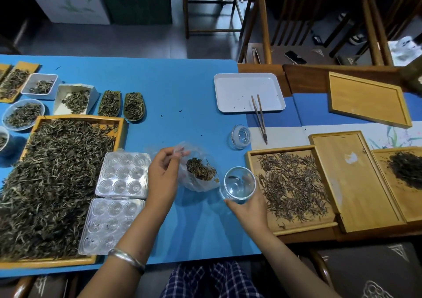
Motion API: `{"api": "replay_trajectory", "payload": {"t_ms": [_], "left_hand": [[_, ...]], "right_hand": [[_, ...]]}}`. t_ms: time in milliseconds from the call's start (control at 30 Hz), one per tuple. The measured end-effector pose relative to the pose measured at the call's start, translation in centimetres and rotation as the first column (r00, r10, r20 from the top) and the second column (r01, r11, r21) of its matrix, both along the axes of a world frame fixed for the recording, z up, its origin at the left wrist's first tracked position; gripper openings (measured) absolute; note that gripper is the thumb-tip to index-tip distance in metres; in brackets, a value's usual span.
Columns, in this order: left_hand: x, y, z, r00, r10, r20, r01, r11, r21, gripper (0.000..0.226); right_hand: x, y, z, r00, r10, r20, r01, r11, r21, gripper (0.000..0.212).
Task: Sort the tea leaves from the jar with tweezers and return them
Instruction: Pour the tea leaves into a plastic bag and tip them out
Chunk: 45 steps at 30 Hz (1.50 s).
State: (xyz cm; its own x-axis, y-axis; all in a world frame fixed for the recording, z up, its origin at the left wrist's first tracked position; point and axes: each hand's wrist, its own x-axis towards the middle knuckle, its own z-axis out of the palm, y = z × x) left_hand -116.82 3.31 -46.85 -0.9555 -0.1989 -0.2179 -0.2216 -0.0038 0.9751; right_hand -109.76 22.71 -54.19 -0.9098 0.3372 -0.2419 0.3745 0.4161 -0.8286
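My left hand (163, 174) pinches the rim of a clear plastic bag (194, 182) that lies on the blue table (178, 92) and holds a small heap of tea leaves (201, 172). My right hand (247, 208) grips a glass jar (239, 183) just right of the bag; the jar is almost empty, with a few dark leaves inside. The jar's glass lid (240, 136) sits farther back. The tweezers (259, 117) lie untouched, one end resting in the white tray (235, 90), which holds only crumbs.
A large wooden tray of loose tea (57, 174) fills the left side, with two clear moulded plastic trays (116, 197) beside it. Small dishes of tea (75, 100) stand at the back left. Wooden trays of tea (290, 183) and a wooden lid (351, 179) lie at the right.
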Motion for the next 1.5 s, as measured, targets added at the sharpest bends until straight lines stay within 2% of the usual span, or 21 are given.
{"api": "replay_trajectory", "payload": {"t_ms": [333,433,567,633,700,800,900,1033,1133,1200,1267,1433,1500], "left_hand": [[-0.1,-1.0,-0.1,1.0,0.02,0.022,-0.02,1.0,0.006,0.017],[-0.3,-1.1,-0.3,0.999,0.025,0.02,-0.025,0.999,0.022,0.016],[-0.7,-1.3,-0.4,0.999,0.033,0.017,-0.034,0.999,0.041,0.013],[-0.9,-1.4,-0.2,0.999,0.041,0.021,-0.042,0.998,0.045,0.013],[-1.0,-1.5,0.0,0.998,0.053,0.022,-0.054,0.997,0.057,0.013],[-1.1,-1.9,0.2,0.997,0.075,0.027,-0.077,0.995,0.063,0.014],[-1.0,-2.3,0.3,0.994,0.104,0.036,-0.106,0.993,0.051,0.015],[-0.9,-3.3,0.3,0.996,0.083,0.031,-0.084,0.995,0.046,0.015],[-0.8,-4.2,0.4,1.0,0.018,0.024,-0.019,0.999,0.027,0.011],[-0.8,-4.5,0.5,0.999,-0.047,0.001,0.047,0.999,0.007,0.007],[-0.8,-4.7,0.5,0.995,-0.091,-0.029,0.091,0.996,-0.004,0.006],[-0.9,-5.6,0.4,0.984,-0.169,-0.054,0.163,0.981,-0.1,0.031],[-0.7,-6.6,-0.1,0.979,-0.186,-0.081,0.164,0.961,-0.223,0.034]], "right_hand": [[-0.1,0.2,-1.5,0.999,-0.009,0.034,0.008,0.999,0.051,0.072],[0.7,-0.6,-1.4,0.996,-0.05,0.07,0.047,0.998,0.044,0.061],[3.9,-2.8,-1.3,0.968,-0.129,0.216,0.164,0.974,-0.154,0.039],[5.0,-3.9,-1.4,0.965,-0.092,0.247,0.135,0.977,-0.167,0.024],[4.6,-5.2,-1.0,0.964,0.042,0.261,0.014,0.978,-0.209,0.016],[1.9,-7.6,-0.7,0.945,0.208,0.254,-0.116,0.935,-0.336,0.041],[-1.8,-9.5,0.2,0.98,0.181,0.083,-0.128,0.891,-0.435,0.055],[-5.8,-10.2,1.1,0.98,0.153,-0.128,-0.189,0.917,-0.351,0.056],[-6.5,-10.1,1.4,0.967,0.234,-0.097,-0.246,0.959,-0.138,0.052],[-6.0,-9.9,1.3,0.961,0.245,-0.132,-0.251,0.967,-0.034,0.044],[-5.9,-9.9,1.6,0.959,0.243,-0.145,-0.247,0.969,-0.011,0.038],[-6.4,-9.8,2.7,0.962,0.249,-0.112,-0.248,0.968,0.023,0.021],[-6.5,-9.4,3.2,0.96,0.26,-0.109,-0.259,0.966,0.017,0.012]]}}
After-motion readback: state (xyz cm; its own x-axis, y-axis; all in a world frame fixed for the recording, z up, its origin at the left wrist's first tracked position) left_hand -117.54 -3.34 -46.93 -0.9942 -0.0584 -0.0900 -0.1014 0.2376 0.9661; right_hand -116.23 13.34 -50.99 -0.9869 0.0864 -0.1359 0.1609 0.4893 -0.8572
